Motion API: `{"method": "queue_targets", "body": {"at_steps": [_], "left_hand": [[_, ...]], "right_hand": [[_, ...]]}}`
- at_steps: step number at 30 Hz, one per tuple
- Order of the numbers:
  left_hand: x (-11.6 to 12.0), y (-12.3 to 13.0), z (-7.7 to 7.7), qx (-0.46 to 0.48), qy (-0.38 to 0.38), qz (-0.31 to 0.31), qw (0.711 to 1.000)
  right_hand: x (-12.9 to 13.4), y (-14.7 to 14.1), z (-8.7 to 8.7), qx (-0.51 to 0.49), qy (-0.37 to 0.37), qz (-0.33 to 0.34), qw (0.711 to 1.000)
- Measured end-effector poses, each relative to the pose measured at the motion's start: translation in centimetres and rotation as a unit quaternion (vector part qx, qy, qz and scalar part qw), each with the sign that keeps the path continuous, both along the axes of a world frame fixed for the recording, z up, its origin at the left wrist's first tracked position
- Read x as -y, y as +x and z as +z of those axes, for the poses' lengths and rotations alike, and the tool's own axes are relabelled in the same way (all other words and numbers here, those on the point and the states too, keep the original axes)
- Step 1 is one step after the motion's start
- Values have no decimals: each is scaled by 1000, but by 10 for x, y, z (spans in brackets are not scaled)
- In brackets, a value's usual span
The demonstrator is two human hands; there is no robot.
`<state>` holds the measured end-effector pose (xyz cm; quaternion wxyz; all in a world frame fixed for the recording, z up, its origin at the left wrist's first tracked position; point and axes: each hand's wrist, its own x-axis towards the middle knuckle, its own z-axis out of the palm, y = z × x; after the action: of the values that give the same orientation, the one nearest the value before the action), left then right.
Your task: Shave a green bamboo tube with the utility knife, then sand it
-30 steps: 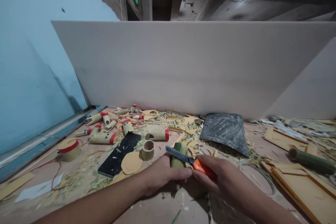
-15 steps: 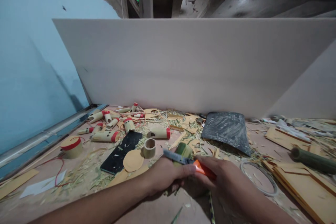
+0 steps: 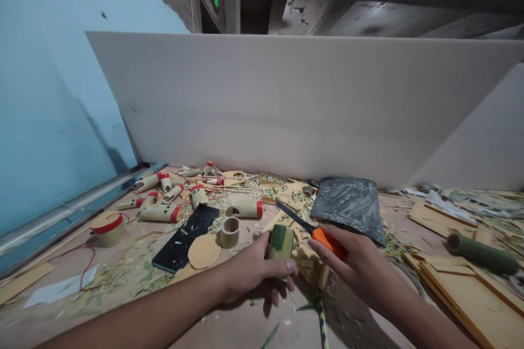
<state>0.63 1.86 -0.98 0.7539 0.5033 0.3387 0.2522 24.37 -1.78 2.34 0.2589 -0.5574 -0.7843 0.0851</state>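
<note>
A short green bamboo piece (image 3: 280, 242), partly peeled to a paler yellow-green, is held upright by my left hand (image 3: 262, 272), its thumb across the front. My right hand (image 3: 347, 253) is wrapped round the orange handle of a knife (image 3: 328, 242). The dark blade points up and left, above and to the right of the bamboo, apart from it. Just left of my left hand stands a small hollow bamboo ring (image 3: 230, 232), beside a pale flat wooden disc (image 3: 204, 251).
Several red-banded bamboo pieces (image 3: 161, 212) and a black phone-like slab (image 3: 186, 239) lie leftward among shavings. A dark curved sheet (image 3: 347, 207) sits behind my right hand. Wooden frames (image 3: 475, 294) and a bamboo tube (image 3: 483, 253) are at right. A white panel (image 3: 286, 109) stands behind.
The knife has lifted off the bamboo and moved right with my right hand. My left hand has tilted the bamboo more upright, and more of it shows.
</note>
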Motion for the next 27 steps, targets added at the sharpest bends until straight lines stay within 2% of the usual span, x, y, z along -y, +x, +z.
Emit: {"method": "queue_targets", "body": {"at_steps": [4,12,16,20,24,27], "left_hand": [[1,0,-1,-31,18,14,999],[4,1,4,21,20,4,1000],[5,-1,4,35,19,15,999],[2,-1,3,-12,27,2,1000],[2,1,7,-29,31,-21,999],[6,2,10,-46,48,-10,998]], "right_hand": [[5,-4,2,17,-45,45,998],[11,-14,-3,26,-130,91,987],[13,-19,-3,15,-138,115,984],[15,-21,-1,6,-144,126,982],[18,-25,-5,19,-136,108,985],[13,-21,-12,31,-103,97,989]]}}
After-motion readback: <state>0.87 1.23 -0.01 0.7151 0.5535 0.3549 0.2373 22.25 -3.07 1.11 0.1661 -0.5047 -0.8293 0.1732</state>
